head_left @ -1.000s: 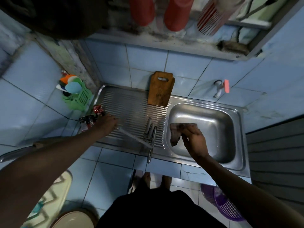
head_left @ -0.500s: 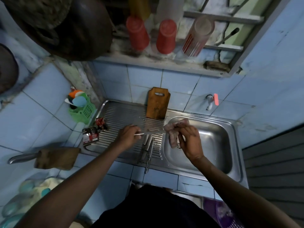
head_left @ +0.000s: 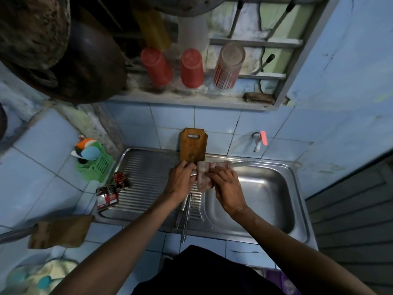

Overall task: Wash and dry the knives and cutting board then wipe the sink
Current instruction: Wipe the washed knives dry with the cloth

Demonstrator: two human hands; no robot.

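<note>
- Presently, at centre frame, the left hand (head_left: 180, 178) grips the handle end of a knife (head_left: 241, 165); fingers curled round it; the blade runs right, over the back rim of the sink (head_left: 297, 209), its tip bare past the cloth.
- Right hand (head_left: 226, 184) pinches a pale cloth (head_left: 203, 175) folded round the blade near the handle; judged step: drying this knife, wiping toward the tip.
- Other knives (head_left: 184, 211) lie on the ribbed drainboard (head_left: 148, 173) below the hands, at lower centre; one tip overhangs the front edge; whether they are dry cannot be told.
- Cutting board (head_left: 193, 145) stands upright against the tiled wall just above the hands, apart from them.
- Tap (head_left: 258, 141) at right of centre on the wall; no water seen running; basin appears wet.
- Risks, as judgement: cloth is thin where fingers close over the edge, so a hard pull along the blade could cut through to the fingers; a wet handle could turn in the left grip; the overhanging knife could be knocked off by a forearm; an elbow nudge upward could topple the board onto the hands.
- Remaining, by appearance: the other knives perhaps, and the sink wipe.
</note>
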